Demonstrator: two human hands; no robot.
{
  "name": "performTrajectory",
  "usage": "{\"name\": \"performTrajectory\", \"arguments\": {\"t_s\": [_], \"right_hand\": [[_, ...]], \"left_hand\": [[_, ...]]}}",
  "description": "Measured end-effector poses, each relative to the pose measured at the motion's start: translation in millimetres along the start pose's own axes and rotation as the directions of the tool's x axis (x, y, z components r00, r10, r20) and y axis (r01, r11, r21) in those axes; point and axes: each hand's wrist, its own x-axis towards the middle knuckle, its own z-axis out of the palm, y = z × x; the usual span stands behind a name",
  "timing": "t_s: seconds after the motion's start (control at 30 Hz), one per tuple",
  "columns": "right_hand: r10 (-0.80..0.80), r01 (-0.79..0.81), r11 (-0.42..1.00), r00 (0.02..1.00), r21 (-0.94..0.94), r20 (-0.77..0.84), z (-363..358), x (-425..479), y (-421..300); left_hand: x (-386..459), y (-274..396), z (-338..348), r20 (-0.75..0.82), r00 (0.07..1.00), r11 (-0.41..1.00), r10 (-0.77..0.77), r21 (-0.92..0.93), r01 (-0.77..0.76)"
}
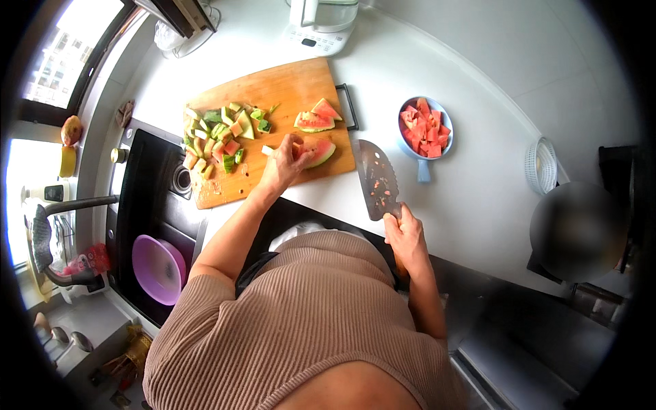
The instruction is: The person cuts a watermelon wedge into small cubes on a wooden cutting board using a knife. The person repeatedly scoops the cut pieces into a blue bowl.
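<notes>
My left hand (285, 163) rests its fingertips on a watermelon slice (323, 152) near the front right of the wooden cutting board (287, 84); whether it grips the slice is unclear. In my right hand (408, 237) is the handle of a broad kitchen knife (378, 179), its blade over the counter between board and bowl, with small red bits on it. More watermelon slices (315, 121) lie behind the left hand. Cut rinds and chunks (220, 128) are heaped on the board's left half. A blue handled bowl (423, 170) holds red watermelon pieces (424, 128).
Left of the board is a black sink (146, 179) with a purple basin (159, 269) and a faucet (82, 205). A white appliance (320, 41) stands behind the board. At the right are a white plastic basket (541, 165) and a round dark pan or lid (579, 230), blurred.
</notes>
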Motion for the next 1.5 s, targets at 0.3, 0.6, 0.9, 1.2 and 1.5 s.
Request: {"name": "performTrajectory", "arguments": {"t_s": [0.3, 0.6, 0.9, 1.2, 1.5], "right_hand": [[-0.198, 0.217, 0.927, 0.976, -0.305, 0.092, 25, 14, -35], [-0.263, 0.288, 0.854, 0.958, -0.433, 0.118, 35, 24, -45], [-0.318, 0.366, 0.756, 0.930, -0.543, 0.184, 36, 28, -61], [-0.293, 0.368, 0.695, 0.929, -0.618, 0.224, 44, 27, -69], [-0.275, 0.368, 0.670, 0.930, -0.645, 0.244, 43, 34, -75]], "left_hand": [[-29, -2, -11, -0.179, 0.983, 0.968, 0.047, 0.251, -0.001], [-24, -21, -39, -0.294, 0.948, 0.965, 0.120, 0.259, -0.042], [-44, -11, 5, -0.184, 0.932, 0.943, 0.313, 0.180, -0.281], [-42, -24, 7, -0.194, 0.922, 0.941, 0.336, 0.096, -0.323], [-39, -29, 8, -0.232, 0.882, 0.912, 0.411, 0.095, -0.400]]}}
